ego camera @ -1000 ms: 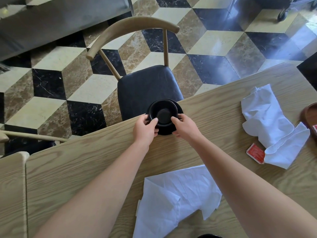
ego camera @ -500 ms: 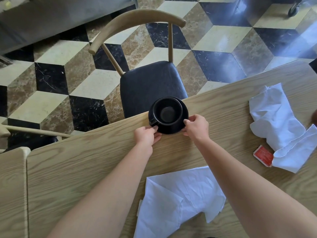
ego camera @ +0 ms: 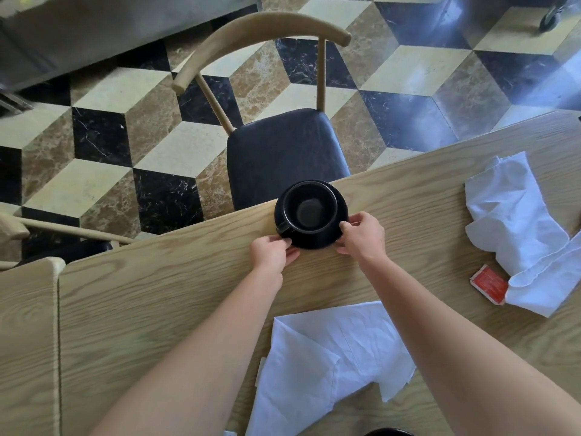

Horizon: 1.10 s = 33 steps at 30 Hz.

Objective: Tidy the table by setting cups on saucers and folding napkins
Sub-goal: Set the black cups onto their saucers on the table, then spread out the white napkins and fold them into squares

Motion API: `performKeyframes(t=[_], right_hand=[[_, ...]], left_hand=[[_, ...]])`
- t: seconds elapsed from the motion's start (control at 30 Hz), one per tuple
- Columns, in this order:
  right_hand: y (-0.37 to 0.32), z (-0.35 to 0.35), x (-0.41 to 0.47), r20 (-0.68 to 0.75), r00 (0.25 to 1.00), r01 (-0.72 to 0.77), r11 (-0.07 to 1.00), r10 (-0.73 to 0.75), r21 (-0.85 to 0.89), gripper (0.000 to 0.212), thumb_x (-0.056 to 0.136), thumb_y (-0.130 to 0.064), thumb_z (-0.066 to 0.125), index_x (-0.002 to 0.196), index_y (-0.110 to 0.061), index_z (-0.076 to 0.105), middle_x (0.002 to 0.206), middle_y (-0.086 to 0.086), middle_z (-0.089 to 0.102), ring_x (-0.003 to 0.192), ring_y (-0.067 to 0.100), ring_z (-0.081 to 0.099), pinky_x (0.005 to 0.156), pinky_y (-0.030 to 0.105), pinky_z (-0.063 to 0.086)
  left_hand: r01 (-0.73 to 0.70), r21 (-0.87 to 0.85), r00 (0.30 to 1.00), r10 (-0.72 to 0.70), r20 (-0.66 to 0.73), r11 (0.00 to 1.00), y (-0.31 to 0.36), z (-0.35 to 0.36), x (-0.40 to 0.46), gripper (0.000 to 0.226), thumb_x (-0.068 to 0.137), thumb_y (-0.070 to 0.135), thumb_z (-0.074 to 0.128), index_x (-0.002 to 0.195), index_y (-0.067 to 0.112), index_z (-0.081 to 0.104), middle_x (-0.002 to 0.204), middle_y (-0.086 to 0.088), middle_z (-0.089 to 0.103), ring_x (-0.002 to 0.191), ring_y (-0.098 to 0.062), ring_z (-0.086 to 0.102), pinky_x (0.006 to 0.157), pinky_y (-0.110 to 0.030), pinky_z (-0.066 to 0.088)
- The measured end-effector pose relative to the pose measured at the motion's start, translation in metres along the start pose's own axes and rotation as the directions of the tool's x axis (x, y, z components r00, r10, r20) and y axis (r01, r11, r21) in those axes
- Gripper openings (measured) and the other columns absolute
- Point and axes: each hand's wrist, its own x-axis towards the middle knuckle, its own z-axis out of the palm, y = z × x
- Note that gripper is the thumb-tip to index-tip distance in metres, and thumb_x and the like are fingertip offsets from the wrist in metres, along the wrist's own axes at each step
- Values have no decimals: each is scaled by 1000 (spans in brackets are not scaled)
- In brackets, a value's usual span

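At the far left, a second wooden tabletop (ego camera: pixel 28 341) butted against the table (ego camera: pixel 157 309) I worked at, with a thin seam between them. Beyond the table's far edge the floor (ego camera: pixel 94 121) showed cube-patterned tiles in black, cream and brown, and a wooden chair (ego camera: pixel 283 152) with a dark padded seat stood pushed up close to that edge.

My left hand (ego camera: pixel 273 253) reached to the near-left rim of the black saucer (ego camera: pixel 314 242), fingers curled narrow and pinching its edge, just below the cup's handle. The black cup (ego camera: pixel 309 206) sat upright on the saucer, empty, its handle pointing toward my left hand. Cup and saucer were at the far edge of the table, right in front of the chair seat. My right hand (ego camera: pixel 363 236) gripped the saucer's right rim, thumb on top and fingers closed tight around the edge.

Nearer to me, between my forearms, a white napkin (ego camera: pixel 330 363) lay spread and rumpled, one corner turned over. Farther right, well apart from the saucer, a second napkin (ego camera: pixel 518 234) lay crumpled near the table's right side, and a small red packet (ego camera: pixel 489 284) lay tucked partly beneath its lower edge.
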Motion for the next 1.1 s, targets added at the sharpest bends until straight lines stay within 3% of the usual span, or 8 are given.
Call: performKeyframes(t=[0.13, 0.27, 0.47, 0.6, 0.67, 0.83, 1.0, 1.1], right_hand=[[3, -15, -18, 14, 997, 71, 994, -70, -86, 24, 94, -35, 56, 101, -13, 65, 88, -5, 67, 83, 22, 72, 75, 41, 62], [33, -51, -61, 85, 950, 310, 889, -299, -339, 15, 92, -26, 59, 100, -18, 68, 84, -11, 65, 81, 15, 66, 76, 33, 53], [105, -85, -141, 264, 850, 507, 574, -456, -642, 18, 87, -22, 74, 102, -14, 71, 100, 4, 65, 91, 30, 63, 72, 32, 44], [131, -65, -176, 454, 814, 579, 455, -361, -677, 36, 85, -41, 74, 114, -21, 67, 110, -1, 63, 107, 28, 60, 88, 41, 44], [136, -47, -182, 514, 805, 592, 449, -295, -669, 45, 87, -48, 69, 123, -23, 61, 117, -2, 59, 112, 26, 55, 90, 39, 42], [143, -20, -187, 444, 858, 497, 628, -256, -599, 47, 89, -36, 69, 128, -15, 52, 118, 4, 58, 113, 26, 56, 87, 36, 46], [137, -13, -189, 422, 865, 482, 681, -270, -552, 20, 93, -30, 67, 103, -12, 64, 95, -2, 49, 97, 24, 59, 71, 30, 36], [122, -7, -204, 440, 837, 522, 711, -324, -470, 17, 94, -33, 64, 88, -19, 58, 92, -3, 52, 91, 20, 58, 68, 33, 40]], left_hand=[[-75, 343, 994, 44, 96, 936, -11, -17, -17, 12, 94, 18, 66, 86, 9, 65, 87, -14, 73, 68, -20, 69, 56, -26, 55], [-344, 736, 938, 258, 233, 584, -43, -46, -52, 9, 85, 27, 71, 86, 19, 72, 81, 4, 72, 75, -14, 65, 63, -24, 47], [-391, 830, 893, 381, 238, 397, -122, -101, -109, 38, 80, 32, 76, 107, 16, 57, 102, 0, 52, 99, -25, 54, 85, -38, 45], [-429, 902, 850, 356, 387, 42, -171, -110, -129, 66, 72, 59, 73, 121, 20, 52, 112, 0, 52, 107, -25, 49, 93, -38, 46], [-458, 888, 807, 399, 435, -43, -183, -110, -129, 64, 74, 55, 74, 123, 18, 55, 110, -3, 55, 107, -27, 50, 100, -38, 44], [-450, 889, 788, 430, 441, -85, -180, -109, -121, 23, 87, 34, 65, 101, 16, 61, 103, -6, 59, 103, -30, 54, 94, -37, 45], [-477, 870, 771, 415, 483, -125, -178, -111, -126, 29, 83, 38, 65, 104, 19, 61, 106, -1, 58, 106, -25, 54, 91, -35, 44], [-516, 856, 777, 440, 450, 37, -171, -116, -134, 20, 87, 33, 66, 100, 17, 62, 101, -3, 61, 100, -25, 54, 83, -36, 44]])
